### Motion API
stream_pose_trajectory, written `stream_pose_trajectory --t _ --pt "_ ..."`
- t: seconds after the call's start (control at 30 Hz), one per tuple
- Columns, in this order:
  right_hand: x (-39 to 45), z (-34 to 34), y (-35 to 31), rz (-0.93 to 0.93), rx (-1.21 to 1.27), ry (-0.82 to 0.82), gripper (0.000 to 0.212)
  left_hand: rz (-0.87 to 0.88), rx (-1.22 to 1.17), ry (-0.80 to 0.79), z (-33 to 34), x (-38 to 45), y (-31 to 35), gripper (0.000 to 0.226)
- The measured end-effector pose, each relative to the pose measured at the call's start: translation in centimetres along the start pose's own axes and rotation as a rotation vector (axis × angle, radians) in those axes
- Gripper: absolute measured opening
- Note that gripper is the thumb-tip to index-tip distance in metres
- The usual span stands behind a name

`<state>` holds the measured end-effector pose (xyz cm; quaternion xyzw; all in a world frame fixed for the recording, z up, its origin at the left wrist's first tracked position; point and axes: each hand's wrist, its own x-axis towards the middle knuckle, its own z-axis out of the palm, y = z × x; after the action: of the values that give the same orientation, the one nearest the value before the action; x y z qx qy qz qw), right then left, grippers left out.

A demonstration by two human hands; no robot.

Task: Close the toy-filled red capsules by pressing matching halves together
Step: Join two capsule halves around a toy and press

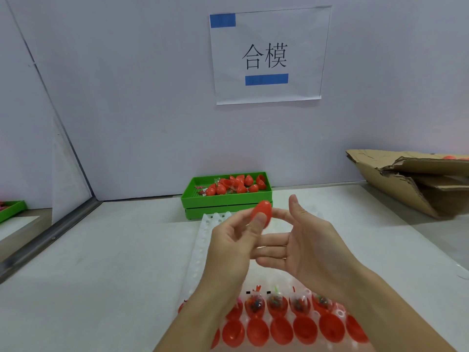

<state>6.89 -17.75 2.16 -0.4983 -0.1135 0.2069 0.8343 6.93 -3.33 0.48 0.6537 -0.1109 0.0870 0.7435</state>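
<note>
My left hand (234,240) pinches a closed red capsule (262,214) between thumb and fingers, held up above the table. Beside it, my right hand (302,240) is spread with straight fingers that point left, just under the capsule. A white holder tray (200,247) lies below both hands. In its near rows stand toy-filled red capsule halves (275,304) and, in front of them, empty red halves (257,331).
A green tray (225,198) with several loose red capsule halves and toy packets sits at the back, against the wall. A crumpled cardboard box (418,184) lies at the right. Another green tray (11,209) shows at the far left.
</note>
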Motion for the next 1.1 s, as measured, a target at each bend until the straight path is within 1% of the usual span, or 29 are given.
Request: stream_pose_trajectory --t 0.1,0.17,0.23,0.3,0.37,0.4,0.47,0.5,0.53,0.6,0.67,0.77,0.83,0.9,1.0,1.1 --pt "0.3 -0.5 0.1 -0.051 -0.134 0.147 0.053 -0.206 -0.336 0.087 -0.5 0.5 0.3 0.036" --pt "0.4 -0.7 0.2 -0.08 -0.151 0.194 0.046 -0.286 -0.525 0.1 -0.8 0.6 0.6 0.041" --pt "0.4 -0.7 0.2 -0.09 -0.146 0.199 0.041 -0.312 -0.6 0.096 -0.9 0.6 0.7 0.041" --pt "0.4 -0.6 0.2 -0.101 -0.15 0.201 0.036 -0.311 -0.618 0.095 -0.9 0.5 0.7 0.039" --pt "0.6 -0.6 0.4 -0.149 -0.191 0.239 0.03 -0.292 -0.611 0.091 -0.9 0.5 0.7 0.037" --pt "0.6 -0.6 0.6 -0.2 -0.253 0.28 0.025 -0.275 -0.589 0.087 -0.9 0.5 0.7 0.036" --pt "0.7 -0.7 0.9 -0.346 -0.471 0.386 0.015 -0.226 -0.492 0.079 -0.7 0.6 0.6 0.035" --pt "0.7 -0.6 1.0 -0.417 -0.579 0.422 0.013 -0.193 -0.423 0.075 -0.6 0.6 0.5 0.035" --pt "0.7 -0.6 1.2 -0.474 -0.66 0.435 0.015 -0.157 -0.347 0.072 -0.5 0.6 0.4 0.035" --pt "0.7 -0.6 1.4 -0.526 -0.738 0.432 0.018 -0.08 -0.213 0.064 -0.3 0.4 0.3 0.038" --pt "0.7 -0.6 1.5 -0.535 -0.749 0.422 0.02 -0.009 -0.1 0.067 -0.2 0.3 0.2 0.038" --pt "0.9 -0.7 1.6 -0.541 -0.754 0.418 0.02 0.084 0.091 0.118 -0.2 0.1 0.0 0.026" --pt "0.9 -0.7 1.6 -0.553 -0.737 0.406 0.02 0.132 0.165 0.147 -0.2 0.0 0.0 0.023" --pt "0.9 -0.7 1.6 -0.573 -0.705 0.382 0.021 0.196 0.256 0.175 -0.1 -0.1 0.0 0.023" --pt "0.9 -0.7 1.7 -0.592 -0.716 0.349 0.023 0.324 0.468 0.204 0.1 -0.3 -0.3 0.023" --pt "1.0 -0.5 2.0 -0.567 -0.735 0.33 0.025 0.42 0.64 0.204 0.2 -0.5 -0.7 0.029"
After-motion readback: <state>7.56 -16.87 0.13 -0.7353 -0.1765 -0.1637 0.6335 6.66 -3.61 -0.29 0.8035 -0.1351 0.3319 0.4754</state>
